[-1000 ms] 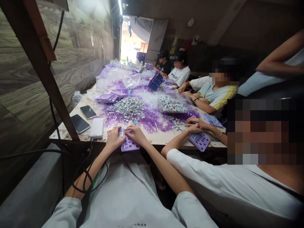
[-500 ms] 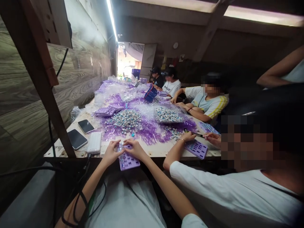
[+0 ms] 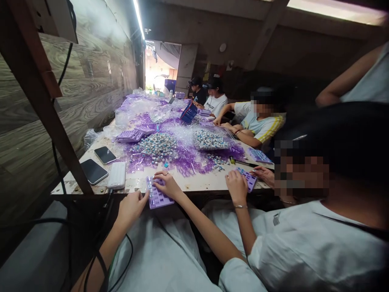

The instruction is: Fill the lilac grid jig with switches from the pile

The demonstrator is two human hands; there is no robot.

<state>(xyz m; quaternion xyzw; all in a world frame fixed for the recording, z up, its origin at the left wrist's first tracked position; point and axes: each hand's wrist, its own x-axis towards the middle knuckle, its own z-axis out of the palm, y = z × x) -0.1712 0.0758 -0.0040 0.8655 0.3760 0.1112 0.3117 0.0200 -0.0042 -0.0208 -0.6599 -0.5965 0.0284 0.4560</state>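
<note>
Purple tray (image 3: 157, 196) lies at the near edge of the table (image 3: 200, 183), its near end overhanging the edge toward the person's lap. Its long axis runs roughly away from the person, tilted a little to the left at the far end. Small cells cover its top; whether each is filled cannot be made out.

Right hand (image 3: 165, 184) rests on the far half of the tray, palm down, fingers curled and pressing on the cells; whether it pinches a small part is too fine to tell. Left hand (image 3: 131, 207) sits just left of the tray and nearer the person, off the table edge, its fingers loosely bent with the fingertips touching the tray's left side. Of the two, the right hand is on top of the tray and the left only at its flank, so the tray lies to the right and slightly beyond the left hand.

Beyond the tray, a heap of small blue-and-white parts (image 3: 159, 144) sits on a spread of clear purple pieces (image 3: 188, 164). Left of the tray lie a white power bank (image 3: 116, 175) and two dark phones (image 3: 93, 170), with a stack of purple trays (image 3: 129, 136) further off. Right of the tray, a co-worker's hand (image 3: 237, 185) covers another purple tray (image 3: 251, 178), and more people sit along the table's right side.
</note>
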